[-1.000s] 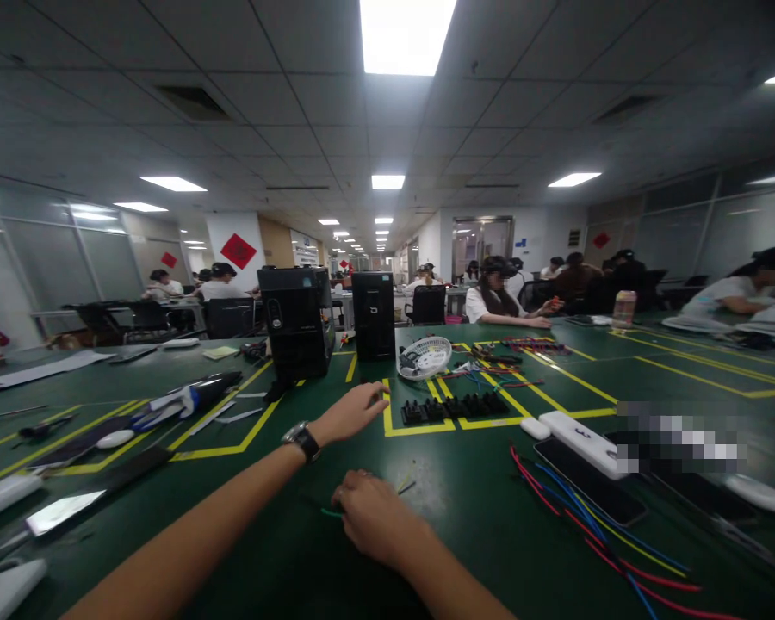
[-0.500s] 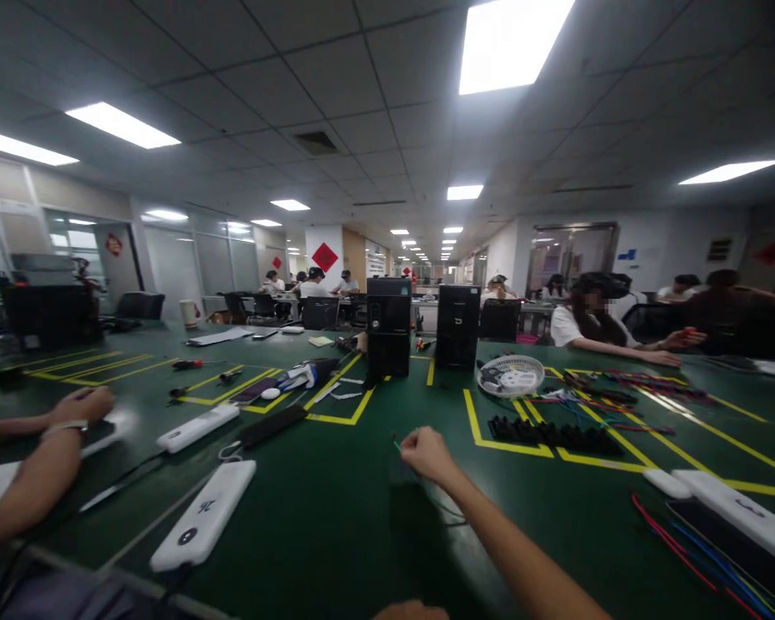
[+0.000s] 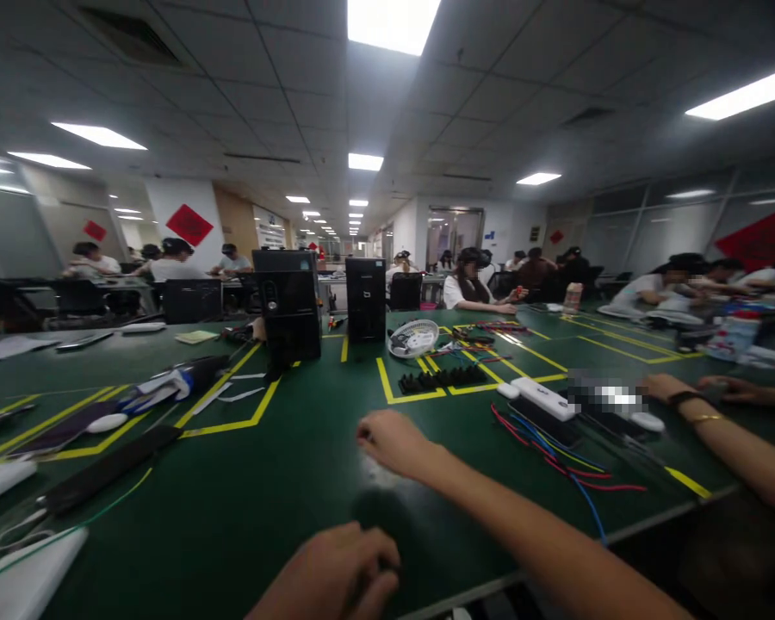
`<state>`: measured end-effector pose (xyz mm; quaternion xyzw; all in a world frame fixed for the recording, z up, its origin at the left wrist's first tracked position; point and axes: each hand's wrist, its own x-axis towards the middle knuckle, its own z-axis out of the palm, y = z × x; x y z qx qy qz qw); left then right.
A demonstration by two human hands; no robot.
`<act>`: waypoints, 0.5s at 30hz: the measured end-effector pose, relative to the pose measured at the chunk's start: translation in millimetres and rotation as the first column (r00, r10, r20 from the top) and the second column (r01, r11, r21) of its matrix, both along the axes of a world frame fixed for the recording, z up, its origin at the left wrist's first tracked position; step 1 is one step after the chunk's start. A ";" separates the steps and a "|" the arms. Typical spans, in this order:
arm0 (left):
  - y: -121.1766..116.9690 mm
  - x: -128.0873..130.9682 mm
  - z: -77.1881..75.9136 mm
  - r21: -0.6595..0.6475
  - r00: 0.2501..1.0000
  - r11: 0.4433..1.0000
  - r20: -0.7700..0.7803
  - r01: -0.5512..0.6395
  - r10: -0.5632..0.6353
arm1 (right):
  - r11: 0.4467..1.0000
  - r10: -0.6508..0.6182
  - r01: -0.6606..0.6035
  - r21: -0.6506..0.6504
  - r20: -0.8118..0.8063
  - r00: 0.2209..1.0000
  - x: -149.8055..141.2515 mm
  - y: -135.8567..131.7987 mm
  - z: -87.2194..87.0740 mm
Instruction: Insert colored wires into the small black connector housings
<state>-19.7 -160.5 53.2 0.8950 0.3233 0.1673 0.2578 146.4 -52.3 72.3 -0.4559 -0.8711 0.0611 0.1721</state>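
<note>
Holding parts [image 3: 403, 338]; basket [image 3: 433, 329] beyond right hand [image 3: 395, 442]

Head-worn view, forward and down across the green table [image 3: 232, 482], apparently from close above.

The smooth green surface [image 3: 284, 499] carries a soft sheen, the left tower [image 3: 288, 301] looks like glossy black plastic, the power strip [image 3: 542, 399] smooth white plastic, and the coloured wires [image 3: 574, 472] plastic-coated.
</note>
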 end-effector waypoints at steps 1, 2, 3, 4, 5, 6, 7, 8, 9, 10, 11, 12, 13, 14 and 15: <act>16.3 2.1 0.4 0.029 0.995 0.995 0.001 -0.100 0.100 | 0.993 -0.114 0.115 -0.007 0.037 0.993 42.3 -3.6 0.8; 34.8 5.0 -0.3 0.045 0.986 0.985 0.011 -0.164 0.164 | 0.975 -0.221 0.221 -0.004 0.061 0.973 82.6 -7.4 0.7; 55.4 9.1 -2.4 0.044 0.983 0.982 0.028 -0.183 0.182 | 0.947 -0.319 0.321 -0.009 0.084 0.944 119.6 -11.4 -0.7; 78.0 14.4 -5.8 0.037 0.983 0.983 0.044 -0.182 0.180 | 0.910 -0.411 0.415 -0.009 0.115 0.904 152.2 -15.6 -3.4; 102.0 21.3 -10.5 0.049 0.978 0.979 0.077 -0.200 0.196 | 0.866 -0.495 0.501 0.001 0.148 0.856 179.7 -19.7 -7.3; 126.7 29.8 -16.0 0.073 0.971 0.973 0.112 -0.218 0.209 | 0.834 -0.545 0.552 0.015 0.179 0.819 201.9 -23.7 -12.3; 151.1 39.7 -21.7 0.107 0.962 0.964 0.152 -0.243 0.226 | 0.808 -0.580 0.588 0.025 0.209 0.788 218.9 -27.1 -18.1; 174.3 50.8 -27.1 0.128 0.950 0.952 0.187 -0.277 0.251 | 0.793 -0.599 0.608 0.037 0.231 0.767 231.4 -29.8 -24.2; 195.6 62.8 -31.8 0.121 0.930 0.937 0.215 -0.327 0.297 | 0.785 -0.608 0.617 0.048 0.248 0.754 240.2 -31.6 -30.2; 214.5 75.3 -35.5 0.113 0.906 0.918 0.245 -0.380 0.345 | 0.782 -0.613 0.621 0.059 0.257 0.747 246.1 -32.4 -35.5; 230.8 87.8 -38.2 0.114 0.893 0.907 0.261 -0.405 0.366 | 0.781 -0.615 0.621 0.069 0.257 0.745 250.1 -32.3 -39.9; 244.6 100.2 -40.1 0.108 0.881 0.898 0.273 -0.427 0.386 | 0.783 -0.615 0.618 0.075 0.247 0.749 253.0 -31.5 -43.0; 256.1 111.9 -41.3 0.103 0.874 0.893 0.280 -0.439 0.398 | 0.787 -0.612 0.612 0.078 0.228 0.757 255.5 -30.4 -44.8; 265.7 122.7 -42.1 0.096 0.871 0.892 0.281 -0.442 0.402 | 0.794 -0.605 0.604 0.076 0.203 0.770 257.9 -29.1 -45.3; 273.5 132.2 -42.8 0.084 0.871 0.893 0.277 -0.443 0.406 | 0.801 -0.597 0.595 0.071 0.176 0.783 260.5 -28.0 -44.8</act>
